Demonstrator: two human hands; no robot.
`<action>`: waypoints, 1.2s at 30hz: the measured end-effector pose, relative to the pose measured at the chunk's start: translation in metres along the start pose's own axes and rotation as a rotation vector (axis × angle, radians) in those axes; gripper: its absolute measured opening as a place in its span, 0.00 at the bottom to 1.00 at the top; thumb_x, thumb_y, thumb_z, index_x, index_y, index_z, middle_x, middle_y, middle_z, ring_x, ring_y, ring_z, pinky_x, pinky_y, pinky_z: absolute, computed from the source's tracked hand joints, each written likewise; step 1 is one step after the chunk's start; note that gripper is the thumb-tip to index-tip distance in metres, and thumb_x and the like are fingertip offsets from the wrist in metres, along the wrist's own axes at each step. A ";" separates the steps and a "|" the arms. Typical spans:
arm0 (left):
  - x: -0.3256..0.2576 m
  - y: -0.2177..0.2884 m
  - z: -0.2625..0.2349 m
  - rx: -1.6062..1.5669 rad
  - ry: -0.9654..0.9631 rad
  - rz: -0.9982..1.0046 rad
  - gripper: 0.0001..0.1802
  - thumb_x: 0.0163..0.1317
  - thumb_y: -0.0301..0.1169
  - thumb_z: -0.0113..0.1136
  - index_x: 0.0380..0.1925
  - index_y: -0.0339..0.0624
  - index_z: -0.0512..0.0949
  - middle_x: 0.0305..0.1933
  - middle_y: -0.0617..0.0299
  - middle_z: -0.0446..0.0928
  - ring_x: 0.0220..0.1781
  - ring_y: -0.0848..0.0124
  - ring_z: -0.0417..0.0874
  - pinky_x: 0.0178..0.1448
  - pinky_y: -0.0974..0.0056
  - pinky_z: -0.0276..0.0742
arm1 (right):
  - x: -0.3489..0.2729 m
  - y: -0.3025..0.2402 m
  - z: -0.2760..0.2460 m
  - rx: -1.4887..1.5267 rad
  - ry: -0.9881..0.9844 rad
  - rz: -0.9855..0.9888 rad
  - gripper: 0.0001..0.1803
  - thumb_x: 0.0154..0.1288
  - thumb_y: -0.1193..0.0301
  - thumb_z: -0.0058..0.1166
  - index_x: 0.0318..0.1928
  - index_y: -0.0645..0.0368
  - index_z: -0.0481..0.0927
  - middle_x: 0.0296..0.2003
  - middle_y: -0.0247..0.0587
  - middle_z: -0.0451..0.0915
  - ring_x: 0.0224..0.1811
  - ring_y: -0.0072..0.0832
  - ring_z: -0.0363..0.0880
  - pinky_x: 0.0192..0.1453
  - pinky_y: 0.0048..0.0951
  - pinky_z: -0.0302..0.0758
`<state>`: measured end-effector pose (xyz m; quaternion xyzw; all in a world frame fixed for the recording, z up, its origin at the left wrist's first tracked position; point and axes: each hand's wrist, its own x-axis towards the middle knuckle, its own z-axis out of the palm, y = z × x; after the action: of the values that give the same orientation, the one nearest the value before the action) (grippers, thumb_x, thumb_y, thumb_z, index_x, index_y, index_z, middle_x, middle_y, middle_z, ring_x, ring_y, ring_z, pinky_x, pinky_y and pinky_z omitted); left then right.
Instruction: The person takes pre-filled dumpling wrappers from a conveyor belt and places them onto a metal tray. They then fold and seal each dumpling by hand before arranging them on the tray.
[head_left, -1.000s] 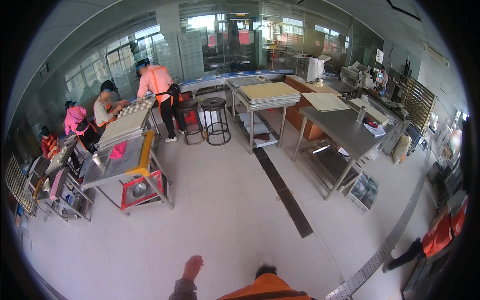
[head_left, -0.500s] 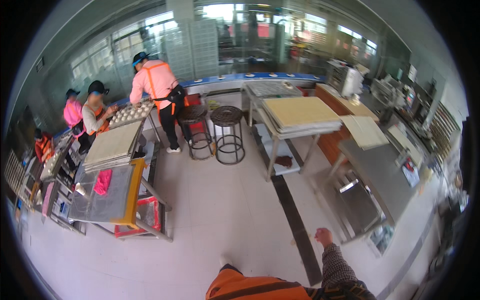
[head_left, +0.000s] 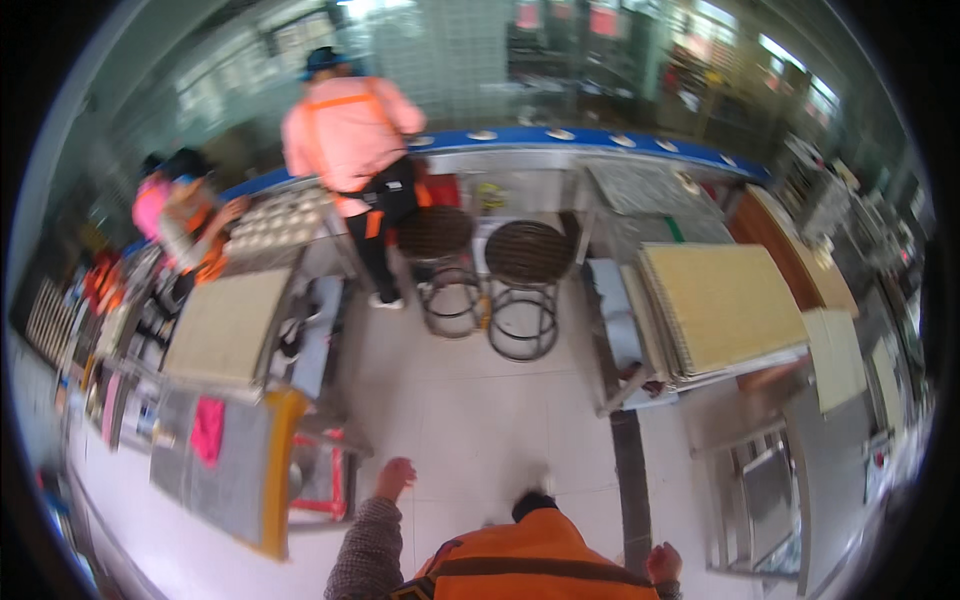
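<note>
Change since half a second ago: the view has closed on the two stools and the worktables, now larger and nearer centre; both of the wearer's hands show at the lower edge where only the right did. Judged as walking forward across the floor, arms swinging, nothing picked up.

Left to right:
- Steel cart, at 8 o'clock: pink cloth lying on top, yellow edge. Nearest thing to the left hand, apart from it.
- Left hand, at 6 o'clock: fingers loosely curled, half open, holding nothing, touching nothing; grey knit sleeve below.
- Person in pink top and orange apron, at 11 o'clock, standing at the blue-edged counter.
- Two round stools, at 12 o'clock, side by side, just beside that person.
- Right hand, at 5 o'clock: partly cut by the rim, curled; whether fully closed cannot be told; nothing visible in it.
- Table with stacked tan boards, at 2 o'clock, well apart from the right hand.
</note>
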<state>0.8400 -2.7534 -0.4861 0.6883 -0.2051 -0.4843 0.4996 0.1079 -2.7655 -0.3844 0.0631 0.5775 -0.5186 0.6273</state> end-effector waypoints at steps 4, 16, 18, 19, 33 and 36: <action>0.116 0.082 0.070 0.005 -0.018 -0.053 0.14 0.72 0.40 0.51 0.47 0.43 0.76 0.35 0.60 0.80 0.33 0.70 0.83 0.33 0.65 0.80 | 0.038 -0.048 0.034 0.053 0.155 -0.188 0.08 0.68 0.72 0.52 0.29 0.55 0.73 0.21 0.33 0.75 0.20 0.25 0.73 0.22 0.26 0.71; 0.275 0.061 0.046 0.638 -0.396 -0.654 0.06 0.54 0.28 0.54 0.22 0.44 0.78 0.20 0.57 0.77 0.18 0.62 0.78 0.19 0.57 0.73 | 0.138 -0.201 0.283 -0.141 0.470 -0.735 0.33 0.68 0.41 0.49 0.64 0.48 0.67 0.57 0.40 0.72 0.59 0.32 0.71 0.61 0.41 0.67; 0.374 0.106 0.069 1.354 -0.488 -0.012 0.06 0.54 0.28 0.54 0.23 0.45 0.79 0.23 0.55 0.78 0.22 0.60 0.79 0.24 0.55 0.75 | 0.141 -0.191 0.281 -0.021 0.595 -0.689 0.33 0.68 0.42 0.49 0.65 0.48 0.67 0.58 0.40 0.71 0.61 0.33 0.70 0.63 0.42 0.65; 0.423 0.133 0.095 1.381 -0.447 0.042 0.06 0.55 0.29 0.53 0.25 0.44 0.79 0.25 0.55 0.78 0.25 0.59 0.79 0.27 0.55 0.75 | 0.146 -0.189 0.280 -0.036 0.565 -0.684 0.33 0.68 0.42 0.48 0.65 0.48 0.67 0.59 0.40 0.71 0.62 0.33 0.69 0.64 0.42 0.64; 0.485 0.474 0.608 0.540 -0.441 0.477 0.11 0.65 0.35 0.55 0.40 0.39 0.78 0.36 0.50 0.80 0.38 0.53 0.81 0.43 0.54 0.76 | 0.266 -0.284 0.387 -0.844 0.862 -0.702 0.38 0.71 0.42 0.39 0.74 0.47 0.58 0.66 0.40 0.69 0.67 0.40 0.65 0.71 0.49 0.58; 0.495 0.488 0.649 0.447 -0.441 0.549 0.10 0.65 0.34 0.55 0.40 0.40 0.78 0.34 0.52 0.81 0.37 0.57 0.82 0.42 0.54 0.76 | 0.272 -0.308 0.366 -0.942 0.958 -0.754 0.37 0.71 0.43 0.39 0.74 0.47 0.58 0.65 0.39 0.70 0.67 0.41 0.65 0.71 0.49 0.60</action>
<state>0.5944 -3.6535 -0.3022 0.5792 -0.5831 -0.4126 0.3927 0.0706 -3.3112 -0.3202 -0.1939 0.9284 -0.3129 0.0506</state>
